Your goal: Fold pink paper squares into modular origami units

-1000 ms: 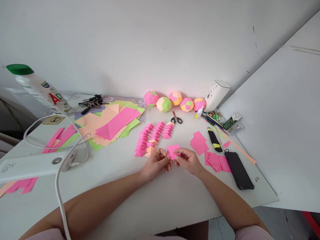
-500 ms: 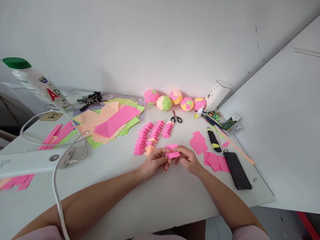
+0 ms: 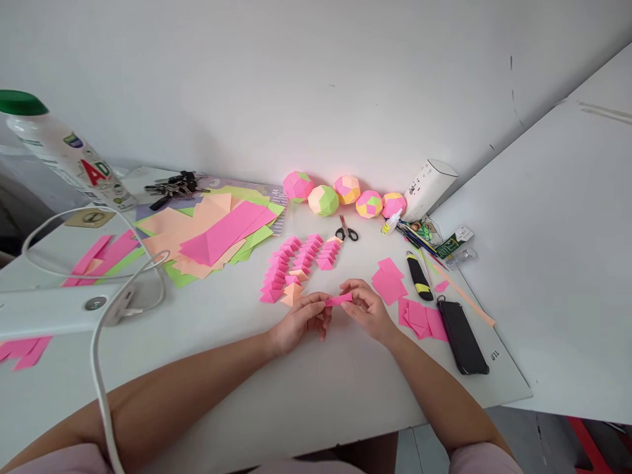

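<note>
A narrow folded piece of pink paper is held between my two hands above the white table. My left hand pinches its left end, and my right hand grips the right end with thumb and fingers. Just beyond them stand rows of folded pink paper units, a few of them peach. To the right of my right hand lie flat pink paper pieces and another small pile of pink paper.
Multicoloured paper balls line the wall. Scissors, a glue bottle, a cutter knife and a black phone lie around. Coloured sheets, keys, a tall bottle and a power bank with a cable occupy the left.
The pink paper, earlier showing an upright flap and a lower fold, is now a single narrow strip. My fingers have shifted along its ends; the view has moved slightly.
</note>
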Demonstrator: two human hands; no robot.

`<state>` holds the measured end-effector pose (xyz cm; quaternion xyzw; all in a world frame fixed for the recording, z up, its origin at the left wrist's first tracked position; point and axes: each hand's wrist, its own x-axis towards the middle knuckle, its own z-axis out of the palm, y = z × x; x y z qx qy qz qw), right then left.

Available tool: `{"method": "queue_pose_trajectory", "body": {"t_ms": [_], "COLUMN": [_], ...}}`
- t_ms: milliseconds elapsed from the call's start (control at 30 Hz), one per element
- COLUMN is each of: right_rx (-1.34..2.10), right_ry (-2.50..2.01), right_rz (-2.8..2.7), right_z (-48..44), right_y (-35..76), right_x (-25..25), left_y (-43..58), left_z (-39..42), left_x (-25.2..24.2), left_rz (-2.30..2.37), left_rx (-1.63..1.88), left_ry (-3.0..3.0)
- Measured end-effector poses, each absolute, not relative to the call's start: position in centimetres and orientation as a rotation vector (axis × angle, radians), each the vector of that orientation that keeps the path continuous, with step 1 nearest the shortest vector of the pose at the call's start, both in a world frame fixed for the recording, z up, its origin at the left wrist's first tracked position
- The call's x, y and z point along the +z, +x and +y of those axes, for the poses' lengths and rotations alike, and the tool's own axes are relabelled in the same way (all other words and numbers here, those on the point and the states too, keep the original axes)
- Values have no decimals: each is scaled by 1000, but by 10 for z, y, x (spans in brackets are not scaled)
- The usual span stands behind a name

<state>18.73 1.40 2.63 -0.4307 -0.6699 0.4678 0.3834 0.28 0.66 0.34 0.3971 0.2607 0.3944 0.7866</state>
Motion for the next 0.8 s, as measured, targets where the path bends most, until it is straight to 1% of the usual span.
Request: {"method": "queue_pose_trajectory", "body": {"t_ms": [167, 467, 800], "right_rx": [1406, 1306, 1288], "right_ry": [-1217, -1329, -1329], "right_rz": [-1642, -1612, -1582], "right_z": [11, 11, 9], "right_y": [187, 187, 186], "right_x": [26, 30, 29], "left_y": [5, 4, 5], "left_z": [6, 2, 2], "left_x": [10, 7, 9], "left_rz": [708, 738, 746], "left_rx": [875, 787, 802], "left_ry": [949, 1175, 1121]}}
